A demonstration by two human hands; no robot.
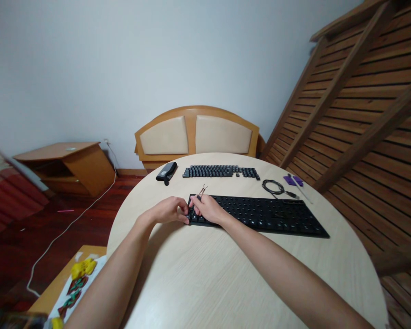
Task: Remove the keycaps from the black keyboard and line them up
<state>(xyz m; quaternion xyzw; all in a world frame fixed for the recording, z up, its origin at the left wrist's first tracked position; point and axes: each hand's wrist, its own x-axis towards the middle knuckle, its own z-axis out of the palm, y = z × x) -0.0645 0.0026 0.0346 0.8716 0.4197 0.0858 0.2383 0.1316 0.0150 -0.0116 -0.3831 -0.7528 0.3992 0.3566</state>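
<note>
A black keyboard [260,214] lies on the round table in front of me, with bare sockets over much of it and some keycaps along its left and front. My right hand [208,209] is closed over its left part, gripping a keycap puller [203,189] whose two thin wire prongs point up and away. My left hand [171,210] is bent at the keyboard's left end, thumb and fingers closed on its edge. Whether a small keycap is between those fingers is hidden. Behind the keyboard, loose black keycaps [210,172] lie in keyboard order.
The pale round table [205,278] also bears a folded black pouch [166,172], a coiled black cable [273,186], a purple item [293,180] and a thin white stick [303,189]. A wooden slatted panel [363,137] leans at the right. A low stool [89,250] stands at lower left.
</note>
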